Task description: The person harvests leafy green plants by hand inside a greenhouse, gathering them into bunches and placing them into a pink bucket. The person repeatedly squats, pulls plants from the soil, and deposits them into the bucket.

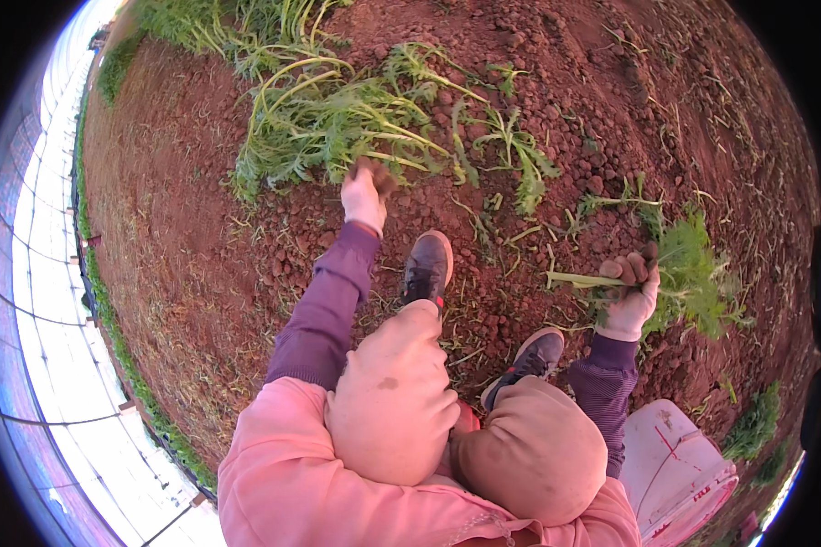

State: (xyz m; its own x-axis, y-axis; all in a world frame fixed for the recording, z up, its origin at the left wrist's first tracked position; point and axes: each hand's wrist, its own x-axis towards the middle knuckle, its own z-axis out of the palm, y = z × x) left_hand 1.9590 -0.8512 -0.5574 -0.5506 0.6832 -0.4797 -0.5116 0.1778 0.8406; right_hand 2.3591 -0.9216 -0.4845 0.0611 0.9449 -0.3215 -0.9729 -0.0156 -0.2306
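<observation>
My right hand [631, 290], in a white glove with brown soil-stained fingers, grips a leafy green plant [691, 270]. Its pale cut stalk points left out of my fist, and the feathery leaves spread to the right. At the near edge of a pile of similar greens [328, 130], my left hand [368, 191] has its gloved fingers down by the stalks. Those fingers are blurred, so whether they hold a stalk is unclear. A loose leafy sprig [516, 154] lies on the soil right of the pile.
Reddish, cloddy soil [178, 205] strewn with stem scraps surrounds my two shoes [427, 267]. A whitish plastic container [677, 465] with red marks stands at lower right, near more greens [756, 424]. More cut greens [246, 27] lie farther off. Translucent sheeting [48, 308] lines the left side.
</observation>
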